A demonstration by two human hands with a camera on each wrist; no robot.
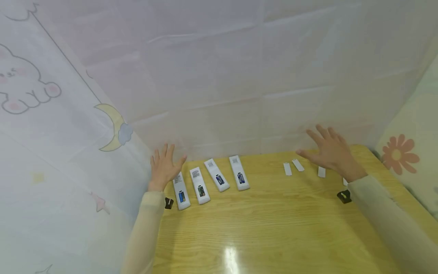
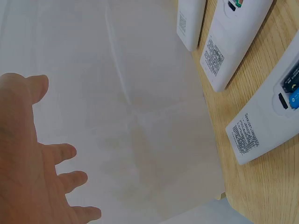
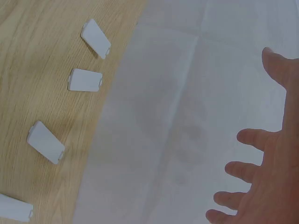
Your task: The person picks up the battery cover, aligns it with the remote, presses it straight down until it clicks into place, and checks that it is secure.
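Note:
My left hand [image 1: 163, 167], fingers spread and holding nothing, is raised near the leftmost of several white remote controls [image 1: 238, 167]. They lie back side up in a row, battery compartments uncovered and batteries inside. The hand hides the top of the leftmost remote control [image 1: 185, 190]; in the left wrist view a remote control [image 2: 268, 135] shows dark and blue batteries. My right hand [image 1: 330, 154] is also raised, spread and bare, above several small white battery covers [image 1: 287, 169]. These lie apart on the table; the right wrist view shows one cover [image 3: 85, 80] whole, while the lowest cover [image 3: 14, 207] is cut by the frame edge.
The wooden table [image 1: 260, 228] ends at a pale cloth wall [image 1: 212, 95] behind. Printed cloth [image 1: 51, 160] hangs at the left, and flowered cloth [image 1: 421, 125] at the right. One small black object [image 1: 169, 203] shows by the left wrist, another black object [image 1: 344, 196] by the right.

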